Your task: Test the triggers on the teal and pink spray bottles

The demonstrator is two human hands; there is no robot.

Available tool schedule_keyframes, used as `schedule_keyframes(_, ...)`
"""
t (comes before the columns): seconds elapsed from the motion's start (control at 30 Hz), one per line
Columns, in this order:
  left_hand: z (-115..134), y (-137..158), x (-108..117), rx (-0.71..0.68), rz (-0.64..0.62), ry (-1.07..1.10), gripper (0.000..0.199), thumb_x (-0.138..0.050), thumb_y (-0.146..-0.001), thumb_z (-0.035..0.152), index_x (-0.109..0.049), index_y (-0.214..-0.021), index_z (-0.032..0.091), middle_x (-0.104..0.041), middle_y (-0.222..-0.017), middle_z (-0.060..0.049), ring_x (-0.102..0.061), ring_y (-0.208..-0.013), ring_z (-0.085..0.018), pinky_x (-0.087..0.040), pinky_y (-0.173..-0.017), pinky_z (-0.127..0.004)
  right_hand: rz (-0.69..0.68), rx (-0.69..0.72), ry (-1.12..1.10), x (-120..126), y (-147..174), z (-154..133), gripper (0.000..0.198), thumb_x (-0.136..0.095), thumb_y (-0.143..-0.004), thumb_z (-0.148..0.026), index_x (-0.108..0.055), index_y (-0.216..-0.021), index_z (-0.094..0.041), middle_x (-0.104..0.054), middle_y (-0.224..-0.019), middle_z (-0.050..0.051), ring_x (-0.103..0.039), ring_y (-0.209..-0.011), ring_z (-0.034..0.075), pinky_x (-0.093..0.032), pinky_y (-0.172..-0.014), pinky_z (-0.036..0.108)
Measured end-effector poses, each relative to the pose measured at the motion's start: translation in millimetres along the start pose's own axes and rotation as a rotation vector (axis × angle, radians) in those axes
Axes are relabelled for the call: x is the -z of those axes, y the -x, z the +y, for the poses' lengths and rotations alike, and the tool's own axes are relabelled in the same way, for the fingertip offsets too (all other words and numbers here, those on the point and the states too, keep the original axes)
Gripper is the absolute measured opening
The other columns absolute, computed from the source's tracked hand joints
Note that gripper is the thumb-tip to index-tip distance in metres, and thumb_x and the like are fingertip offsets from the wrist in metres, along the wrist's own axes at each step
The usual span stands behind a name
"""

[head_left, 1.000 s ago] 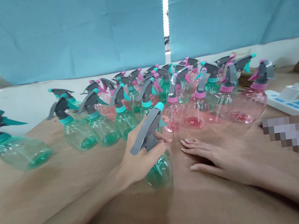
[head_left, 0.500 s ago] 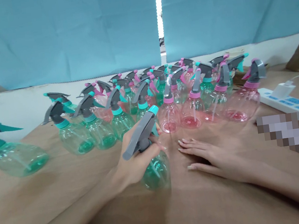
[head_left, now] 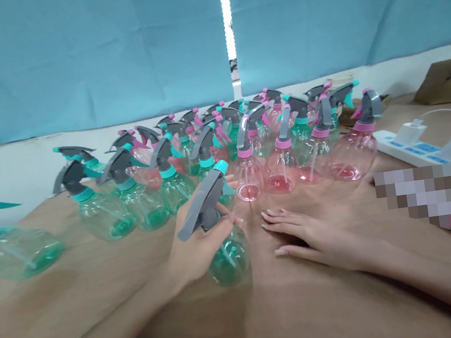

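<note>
My left hand (head_left: 196,245) is wrapped round the neck of a green spray bottle (head_left: 229,257) with a grey and teal trigger head, standing on the brown tabletop (head_left: 294,315). Some of its fingers are hidden behind the bottle. To the right, my right hand (head_left: 308,230) rests flat on the table with its fingers stretched out, holding nothing. Just beyond the hands is a front row of spray bottles: a green bottle (head_left: 176,189) lies nearest the left hand, and a pink bottle (head_left: 247,180) stands ahead of the right hand.
More green and pink spray bottles crowd the back. A separate green bottle (head_left: 16,252) stands at the far left. At the right are a white power strip (head_left: 409,147) with plugs, a blurred-out patch (head_left: 433,202) and a brown package (head_left: 447,81). A blue curtain (head_left: 89,54) hangs behind.
The whole scene has shifted a little to the left as the camera turned. The left hand keeps its hold on the green spray bottle, and the right hand still lies flat.
</note>
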State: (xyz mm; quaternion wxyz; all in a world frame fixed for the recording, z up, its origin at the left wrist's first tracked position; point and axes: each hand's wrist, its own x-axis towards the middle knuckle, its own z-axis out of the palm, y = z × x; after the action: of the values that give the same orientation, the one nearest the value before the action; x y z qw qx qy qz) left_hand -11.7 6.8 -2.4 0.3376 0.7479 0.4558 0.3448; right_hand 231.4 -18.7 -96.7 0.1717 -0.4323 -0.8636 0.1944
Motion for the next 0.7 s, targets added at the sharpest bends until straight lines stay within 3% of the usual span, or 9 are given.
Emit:
schedule_keyframes(0.1,-0.2,0.6,-1.1,-0.049,0.038,0.018,0.037,-0.056,-0.077,0.031,-0.053,-0.114,0.026,-0.070,-0.076,0.003,-0.067,-0.073,-0.018,-0.051,-0.068,-0.029,0.008,-0.001,-0.017,0.4,0.0,-0.8,0.059,-0.045,-0.093,-0.052,-0.041,-0.143,-0.021,-0.037,-0.151,0.006,-0.029,-0.140,0.024,-0.024,-0.116,0.045)
schedule_keyframes(0.17,0.3,0.7,-1.3,-0.059,0.053,0.016,0.047,-0.058,-0.078,0.031,-0.047,-0.123,0.027,-0.070,-0.078,0.003,-0.067,-0.074,-0.019,-0.052,-0.070,-0.029,0.009,-0.005,-0.014,0.2,0.1,-1.3,0.059,-0.045,-0.093,-0.052,-0.040,-0.143,-0.022,-0.037,-0.151,0.005,-0.029,-0.140,0.024,-0.025,-0.115,0.045)
schedule_keyframes(0.7,1.1,1.5,0.5,-0.052,0.024,-0.058,0.028,-0.049,-0.077,0.030,-0.051,-0.104,0.024,-0.071,-0.074,0.001,-0.068,-0.067,-0.022,-0.051,-0.059,-0.032,-0.012,-0.053,-0.041,1.0,-0.3,-4.2,0.059,-0.046,-0.093,-0.052,-0.038,-0.144,-0.024,-0.035,-0.152,0.004,-0.027,-0.141,0.024,-0.025,-0.115,0.047)
